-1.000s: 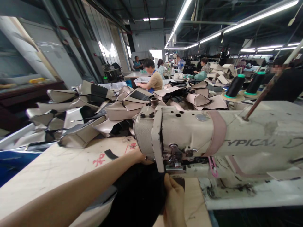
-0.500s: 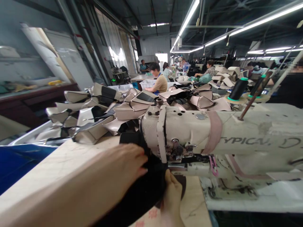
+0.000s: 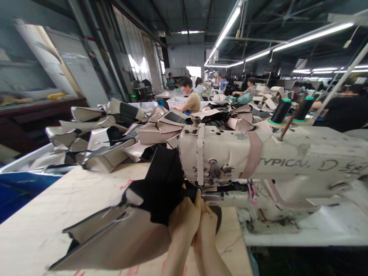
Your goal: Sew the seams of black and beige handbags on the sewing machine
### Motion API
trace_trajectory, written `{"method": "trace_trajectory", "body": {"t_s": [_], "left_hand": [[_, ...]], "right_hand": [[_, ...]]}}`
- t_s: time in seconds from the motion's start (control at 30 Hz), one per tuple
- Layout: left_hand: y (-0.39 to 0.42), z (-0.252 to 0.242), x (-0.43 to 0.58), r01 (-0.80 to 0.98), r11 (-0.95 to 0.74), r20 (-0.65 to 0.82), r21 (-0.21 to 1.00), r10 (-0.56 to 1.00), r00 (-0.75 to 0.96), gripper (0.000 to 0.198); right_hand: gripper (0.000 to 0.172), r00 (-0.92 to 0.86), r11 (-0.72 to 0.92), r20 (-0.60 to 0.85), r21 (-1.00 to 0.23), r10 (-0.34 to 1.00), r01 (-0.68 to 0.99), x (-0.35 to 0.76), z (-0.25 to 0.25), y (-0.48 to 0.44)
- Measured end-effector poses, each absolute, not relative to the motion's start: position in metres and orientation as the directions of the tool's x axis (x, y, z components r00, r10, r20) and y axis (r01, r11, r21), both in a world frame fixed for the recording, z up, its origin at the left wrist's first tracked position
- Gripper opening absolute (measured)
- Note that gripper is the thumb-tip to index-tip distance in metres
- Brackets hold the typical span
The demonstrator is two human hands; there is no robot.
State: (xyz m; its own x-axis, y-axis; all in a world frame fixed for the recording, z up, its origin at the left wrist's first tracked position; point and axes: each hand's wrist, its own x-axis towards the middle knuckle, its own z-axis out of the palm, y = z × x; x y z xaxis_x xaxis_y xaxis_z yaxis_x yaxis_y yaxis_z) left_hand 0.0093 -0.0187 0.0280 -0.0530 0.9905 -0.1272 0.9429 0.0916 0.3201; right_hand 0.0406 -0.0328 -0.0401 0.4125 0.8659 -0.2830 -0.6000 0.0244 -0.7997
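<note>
My left hand and my right hand press together at the front of a cream sewing machine, just below its needle area. Both hands pinch the edge of a black fabric piece, which stands up to the left of the machine head. The black piece joins a beige panel that lies across the wooden table toward me. The fingertips of both hands are closed on the fabric.
A heap of beige and black sewn pieces covers the table behind the machine. Two black thread cones stand at the right. A blue bin sits at the left edge. Several other people work at stations farther back.
My left arm has drawn back from reaching beside the machine head and its hand has joined the right hand. The black fabric has been lifted and folded upward.
</note>
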Motion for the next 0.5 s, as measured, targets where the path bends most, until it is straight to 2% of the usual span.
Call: {"method": "trace_trajectory", "body": {"t_s": [0.13, 0.33, 0.5], "left_hand": [[-0.014, 0.018, 0.009, 0.899, 0.191, -0.128, 0.395, 0.98, -0.152, 0.06], [-0.001, 0.012, -0.002, 0.892, 0.176, -0.234, 0.416, 0.969, -0.083, 0.062], [0.005, 0.01, -0.006, 0.909, 0.146, -0.189, 0.391, 0.979, -0.076, 0.06]], "right_hand": [[0.05, 0.39, 0.024, -0.336, -0.731, 0.857, -0.682, 0.039, -0.044, -0.031], [0.054, 0.346, -0.016, -0.41, -0.663, 0.844, -0.748, 0.039, -0.046, -0.031], [0.058, 0.357, -0.016, -0.453, -0.636, 0.817, -0.771, 0.036, -0.041, -0.029]]}}
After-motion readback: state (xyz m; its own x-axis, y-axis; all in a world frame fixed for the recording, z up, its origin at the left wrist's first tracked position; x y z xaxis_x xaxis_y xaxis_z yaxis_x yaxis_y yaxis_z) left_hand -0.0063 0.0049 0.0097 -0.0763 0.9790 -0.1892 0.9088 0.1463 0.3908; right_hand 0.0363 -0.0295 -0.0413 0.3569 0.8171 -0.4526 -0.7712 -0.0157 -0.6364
